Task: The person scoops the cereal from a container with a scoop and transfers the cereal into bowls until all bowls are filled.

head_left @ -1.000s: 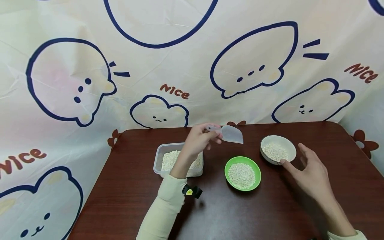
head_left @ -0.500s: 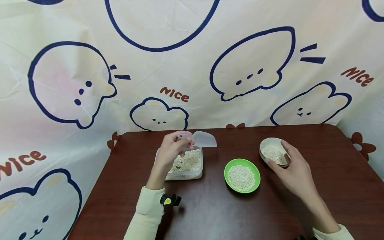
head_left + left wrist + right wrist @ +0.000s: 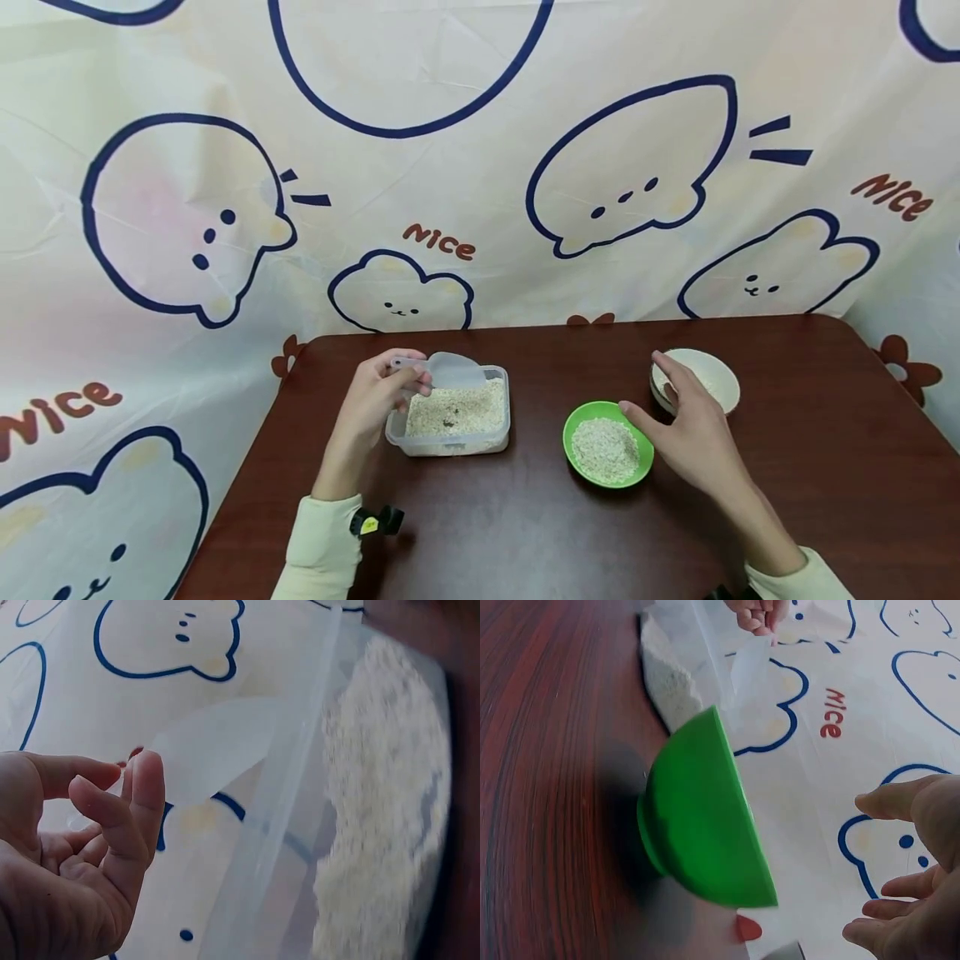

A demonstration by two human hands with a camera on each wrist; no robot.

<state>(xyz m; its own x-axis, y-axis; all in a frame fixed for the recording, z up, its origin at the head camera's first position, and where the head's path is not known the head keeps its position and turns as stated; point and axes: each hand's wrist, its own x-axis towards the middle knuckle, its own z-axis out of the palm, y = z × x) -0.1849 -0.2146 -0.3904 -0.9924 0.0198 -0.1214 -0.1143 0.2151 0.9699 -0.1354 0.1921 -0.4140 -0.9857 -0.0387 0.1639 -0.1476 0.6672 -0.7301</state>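
My left hand point(image 3: 369, 407) pinches the handle of a translucent plastic scraper point(image 3: 457, 372), its blade over the clear plastic container point(image 3: 459, 447) of pale flakes. In the left wrist view, the thumb and fingers of that hand point(image 3: 90, 847) are curled at the handle, and the blade point(image 3: 217, 742) looks blurred. My right hand point(image 3: 693, 437), fingers spread and holding nothing, hovers between the green bowl point(image 3: 568, 446) and the white bowl point(image 3: 718, 382). It partly hides the white bowl. Apart from the green bowl point(image 3: 697, 817), its fingers point(image 3: 892, 801) show in the right wrist view.
Everything stands on a dark reddish-brown table point(image 3: 487, 525). Pale flakes point(image 3: 604, 450) lie in the green bowl. Behind the table's far edge hangs a printed cloth point(image 3: 495, 200) with cartoon outlines.
My left hand has moved left with the scraper, from beyond the container to over it. My right hand has left the white bowl and moved left towards the green bowl.
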